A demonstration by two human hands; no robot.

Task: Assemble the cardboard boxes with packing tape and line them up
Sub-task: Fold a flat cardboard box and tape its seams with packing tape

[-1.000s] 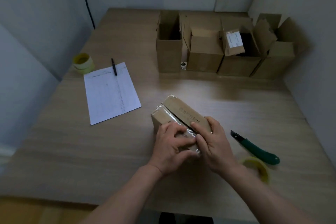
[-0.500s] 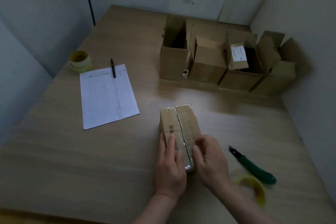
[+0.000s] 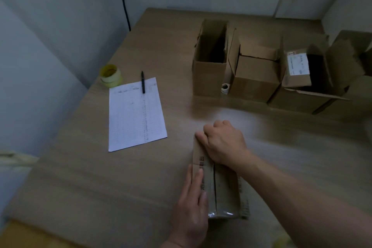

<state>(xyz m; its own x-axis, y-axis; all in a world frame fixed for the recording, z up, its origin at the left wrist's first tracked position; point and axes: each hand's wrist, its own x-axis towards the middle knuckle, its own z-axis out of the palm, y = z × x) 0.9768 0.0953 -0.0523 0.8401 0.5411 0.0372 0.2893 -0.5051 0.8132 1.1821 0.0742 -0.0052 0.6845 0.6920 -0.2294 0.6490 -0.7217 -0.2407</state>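
Note:
A small cardboard box (image 3: 225,193) lies on its side on the wooden table (image 3: 100,177), with clear tape along its top seam and over its near end. My left hand (image 3: 193,207) lies flat against the box's left side, fingers straight. My right hand (image 3: 223,143) sits on the far end of the box with its fingers curled down over the far edge. At the back right stands a row of open cardboard boxes: a tall one (image 3: 209,74), a second (image 3: 255,82) and others (image 3: 302,102) reaching the right edge.
A yellow tape roll (image 3: 111,75) stands at the table's left edge by the wall. A printed sheet (image 3: 135,115) with a black pen (image 3: 143,82) lies left of centre. A small white roll (image 3: 225,88) sits between two boxes. Walls close in on the left, back and right.
The box was turned from a slant to point straight away from me. My right hand slid from the near end to the far end. My left hand flattened along the left side.

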